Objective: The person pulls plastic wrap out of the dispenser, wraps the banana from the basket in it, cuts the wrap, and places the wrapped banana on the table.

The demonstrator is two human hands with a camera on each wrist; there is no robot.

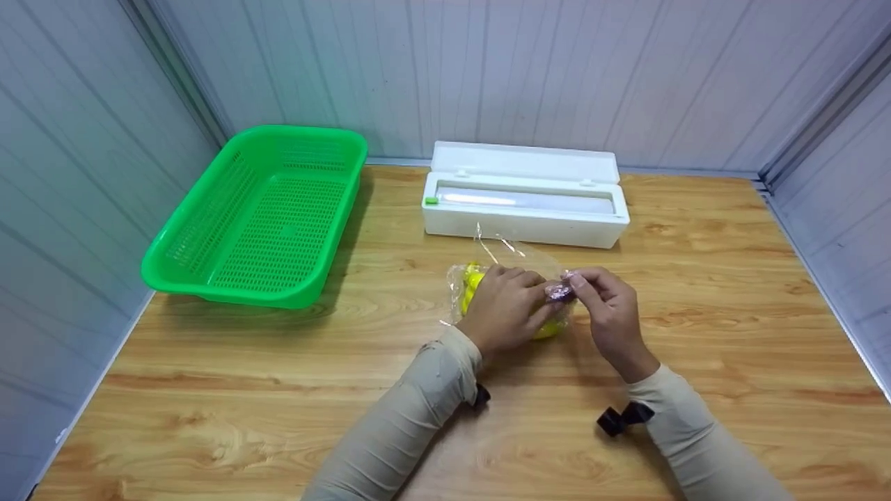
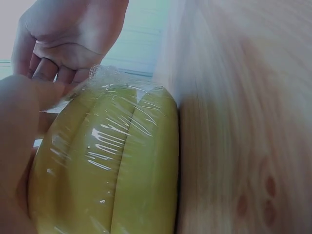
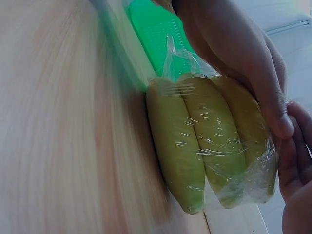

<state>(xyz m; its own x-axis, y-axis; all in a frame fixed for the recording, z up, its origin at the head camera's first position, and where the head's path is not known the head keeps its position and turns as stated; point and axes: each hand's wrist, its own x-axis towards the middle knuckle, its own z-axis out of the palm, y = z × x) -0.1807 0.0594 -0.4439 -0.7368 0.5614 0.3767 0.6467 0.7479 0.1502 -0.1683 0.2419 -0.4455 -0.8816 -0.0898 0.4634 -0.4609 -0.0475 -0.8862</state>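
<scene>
A bunch of yellow bananas (image 1: 472,283) lies on the wooden table, wrapped in clear plastic wrap (image 1: 561,291). My left hand (image 1: 502,309) covers the bunch from above and holds it, hiding most of it in the head view. At the bunch's right end, my right hand (image 1: 612,316) pinches gathered wrap between thumb and fingers, close to the left thumb. The right wrist view shows the bananas (image 3: 214,131) side by side under wrinkled film. In the left wrist view, film bunches up over the banana tips, with the right hand (image 2: 78,34) behind.
A white plastic wrap dispenser box (image 1: 529,226) with its lid up stands just beyond the bananas, against the back wall. To the left is a green perforated basket (image 1: 324,282). Corrugated panels (image 1: 452,76) border the wooden table (image 1: 278,410) at the back and sides.
</scene>
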